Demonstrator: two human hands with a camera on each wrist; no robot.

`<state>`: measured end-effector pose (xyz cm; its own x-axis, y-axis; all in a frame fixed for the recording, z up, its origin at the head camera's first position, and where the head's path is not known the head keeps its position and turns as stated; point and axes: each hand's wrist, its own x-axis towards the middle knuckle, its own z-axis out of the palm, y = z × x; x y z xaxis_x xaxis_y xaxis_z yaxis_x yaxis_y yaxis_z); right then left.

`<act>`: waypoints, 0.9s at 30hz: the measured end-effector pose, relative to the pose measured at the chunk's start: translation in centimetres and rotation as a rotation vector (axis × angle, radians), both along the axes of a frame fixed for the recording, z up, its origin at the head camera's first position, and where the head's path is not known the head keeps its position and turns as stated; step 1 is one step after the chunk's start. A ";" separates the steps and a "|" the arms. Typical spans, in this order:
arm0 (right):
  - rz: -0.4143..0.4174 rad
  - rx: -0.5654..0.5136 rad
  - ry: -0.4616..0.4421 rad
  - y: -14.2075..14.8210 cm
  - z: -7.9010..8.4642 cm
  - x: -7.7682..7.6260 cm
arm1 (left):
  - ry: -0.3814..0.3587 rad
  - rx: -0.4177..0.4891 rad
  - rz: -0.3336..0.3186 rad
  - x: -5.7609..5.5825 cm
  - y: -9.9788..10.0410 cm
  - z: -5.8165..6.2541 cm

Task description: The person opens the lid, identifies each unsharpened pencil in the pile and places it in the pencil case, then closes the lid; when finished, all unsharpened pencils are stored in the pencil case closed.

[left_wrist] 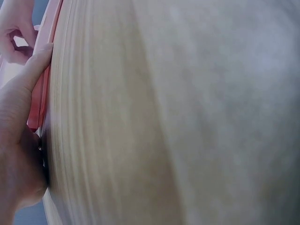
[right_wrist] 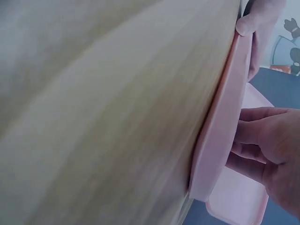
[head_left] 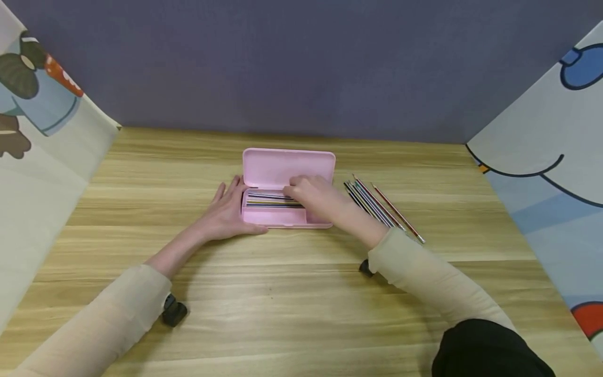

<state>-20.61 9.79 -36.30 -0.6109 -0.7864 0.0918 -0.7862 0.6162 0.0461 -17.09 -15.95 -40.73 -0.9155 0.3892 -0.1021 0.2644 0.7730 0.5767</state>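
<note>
A pink pencil case [head_left: 287, 218] lies with its lid [head_left: 278, 165] tipped back. Several colored pencils [head_left: 273, 201] lie lengthwise in its rear compartment. At the case's left end, my left hand [head_left: 225, 215] rests spread, fingers along the side and its straight thumb [left_wrist: 38, 63] against the front edge. My right hand [head_left: 313, 195] reaches into the case from the right, curled fingers [right_wrist: 251, 166] down over the pencils' right ends. The case wall hides those fingertips in the right wrist view, so I cannot tell whether they pinch a pencil.
To the right of the case, a loose bunch of pencils [head_left: 372, 201] lies slanted on the wooden table [head_left: 282, 293], with one red pencil [head_left: 398, 212] slightly apart. A dark grey panel [head_left: 292, 68] stands behind the table, and printed cartoon panels flank it.
</note>
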 end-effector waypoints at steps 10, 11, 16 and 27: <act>-0.083 -0.333 -0.111 4.1 1.0 0.9 | -0.002 0.009 -0.004 0.0 -0.1 0.0; -0.100 -0.362 -0.121 4.9 1.1 1.1 | 0.001 0.010 -0.003 0.0 -0.1 0.0; -0.222 -0.479 -0.172 9.4 1.2 1.7 | 0.010 0.005 -0.003 -0.1 0.0 -0.1; -0.486 -0.388 -0.434 16.3 0.9 2.7 | 0.013 0.007 0.009 0.0 -0.4 0.1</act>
<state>-17.96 26.09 -35.41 -0.9249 -0.3796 -0.0210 -0.3200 0.8071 -0.4962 -17.05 -16.31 -40.64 -0.9201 0.3818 -0.0879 0.2649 0.7716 0.5784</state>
